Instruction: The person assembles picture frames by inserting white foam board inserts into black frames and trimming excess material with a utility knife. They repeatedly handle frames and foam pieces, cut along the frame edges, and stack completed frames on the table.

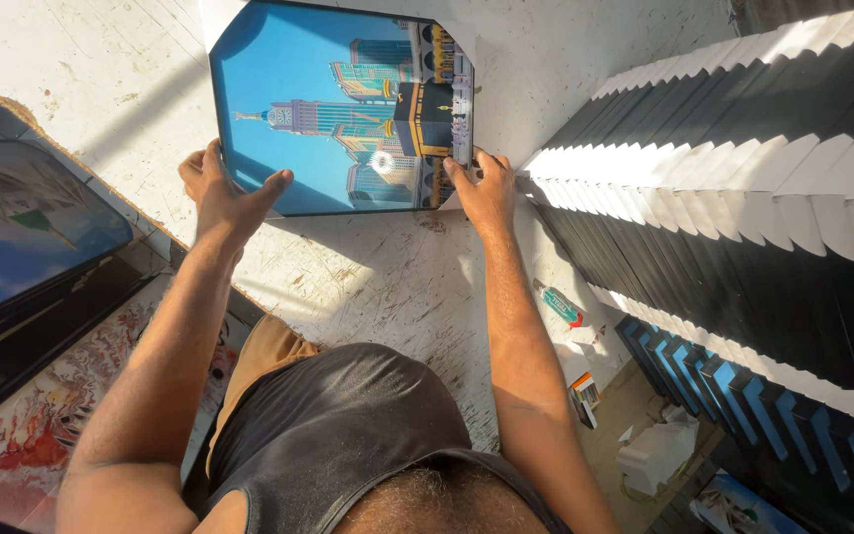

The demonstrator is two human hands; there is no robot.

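Blue framed picture (338, 109), two hands (224, 193)

A scuffed, paint-worn white tabletop (368, 287) in hard sunlight carries a black-framed city picture (343, 104) resting on white backing paper (217, 18); a long row of black frames with white corner guards (733, 168) stands along its right side, and a small green-capped tube (557, 303) lies near its edge
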